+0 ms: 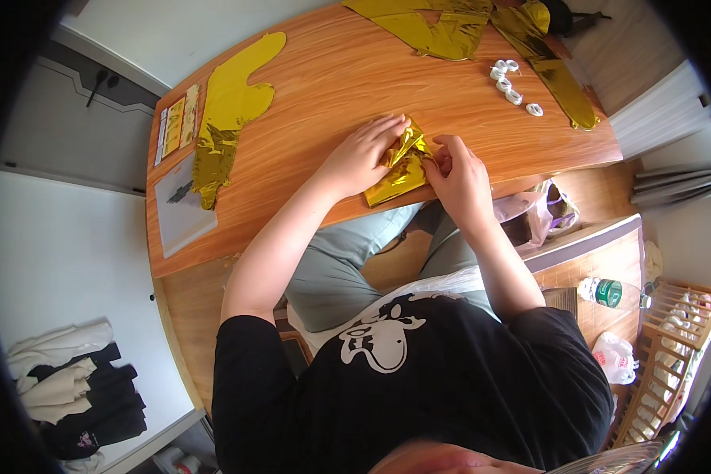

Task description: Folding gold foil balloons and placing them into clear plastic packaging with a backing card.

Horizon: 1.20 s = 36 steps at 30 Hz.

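A shiny gold foil balloon (395, 183), flat and folded into a small packet, lies at the table's near edge between my two hands. My left hand (363, 154) grips its upper left side, fingers stretched along the edge and the thumb low against the foil. At its right side my right hand (460, 175) has curled fingers, with the thumb pressed on the foil's edge. Another flat gold foil balloon (233, 103) lies to the left, its lower end crumpled. More gold foil balloons (454, 31) are spread at the far right of the table.
Several small white ribbon rolls (507, 79) sit on the wooden table (332, 87) at right. A printed card (178, 125) and a clear plastic sleeve (183, 209) lie at the left edge. Beyond the right edge are plastic bags (529, 213) and a bottle (608, 292).
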### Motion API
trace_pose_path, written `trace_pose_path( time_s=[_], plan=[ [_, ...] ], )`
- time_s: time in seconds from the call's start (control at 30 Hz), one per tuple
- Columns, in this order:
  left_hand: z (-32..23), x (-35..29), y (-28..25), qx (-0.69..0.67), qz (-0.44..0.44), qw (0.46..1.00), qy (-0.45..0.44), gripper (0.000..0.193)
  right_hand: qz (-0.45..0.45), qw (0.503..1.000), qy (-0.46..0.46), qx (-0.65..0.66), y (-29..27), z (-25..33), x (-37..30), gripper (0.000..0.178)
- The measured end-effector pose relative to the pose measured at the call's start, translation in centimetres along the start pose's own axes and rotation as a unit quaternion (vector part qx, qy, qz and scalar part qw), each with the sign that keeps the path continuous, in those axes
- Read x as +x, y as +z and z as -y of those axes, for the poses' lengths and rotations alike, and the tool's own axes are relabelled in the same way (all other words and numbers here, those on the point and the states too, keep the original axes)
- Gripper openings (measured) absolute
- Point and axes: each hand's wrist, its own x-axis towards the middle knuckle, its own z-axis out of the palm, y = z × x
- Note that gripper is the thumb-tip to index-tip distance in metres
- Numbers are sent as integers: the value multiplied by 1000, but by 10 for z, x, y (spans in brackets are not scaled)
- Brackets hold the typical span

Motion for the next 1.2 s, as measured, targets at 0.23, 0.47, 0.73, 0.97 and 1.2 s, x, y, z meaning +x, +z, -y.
trace_pose_path(
  time_s=[0.23, 0.47, 0.73, 0.97, 1.2],
  plan=[
    [0, -1, -1, 14, 8, 1000, 3, 77, 11, 1000, 8, 17, 3, 2, 9, 29],
    [2, -1, 4, 37, -12, 999, 14, 75, 20, 990, -82, -116, 2, 0, 8, 25],
    [1, -2, -1, 30, -6, 999, 16, 78, 40, 996, -77, -28, -13, -10, -4, 19],
    [-2, -2, 0, 22, 3, 1000, 7, 79, -5, 997, -54, -47, -5, -10, -8, 19],
    [-2, -1, 0, 19, 0, 1000, 8, 80, -25, 1000, 2, -5, 3, -4, -4, 28]
  ],
)
